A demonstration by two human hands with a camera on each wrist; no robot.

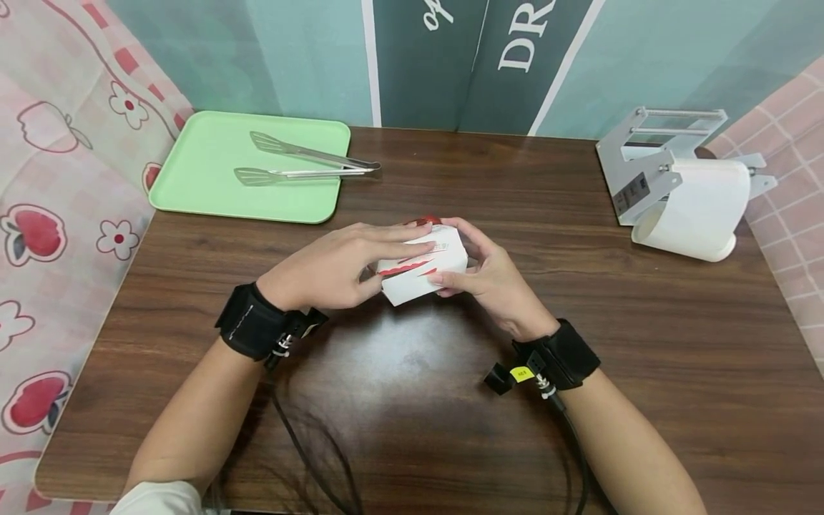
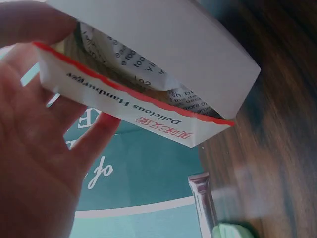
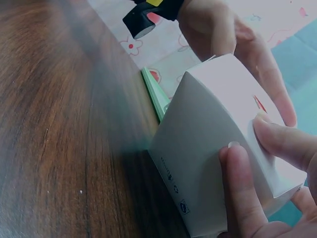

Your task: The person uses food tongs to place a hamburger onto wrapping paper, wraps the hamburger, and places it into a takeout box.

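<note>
A white paper hamburger box (image 1: pixel 421 277) with red trim is held above the table between both hands. My left hand (image 1: pixel 331 266) lays its fingers over the top, with the thumb at the box's left side. From the right, my right hand (image 1: pixel 498 282) grips it, thumb on the near side and fingers at the far side. In the left wrist view a gap shows between the flap (image 2: pixel 124 106), lettered "Delicious Hamburger", and the box body. Printed wrapping paper (image 2: pixel 131 64) is visible inside; what it wraps is mostly hidden.
Metal tongs (image 1: pixel 309 174) lie across a light green tray (image 1: pixel 270 209) at the back left, handle end past its edge. A white stand (image 1: pixel 644 179) with a roll of white paper (image 1: pixel 704 204) is at the back right. Cables (image 1: pixel 299 447) run from both wrist bands.
</note>
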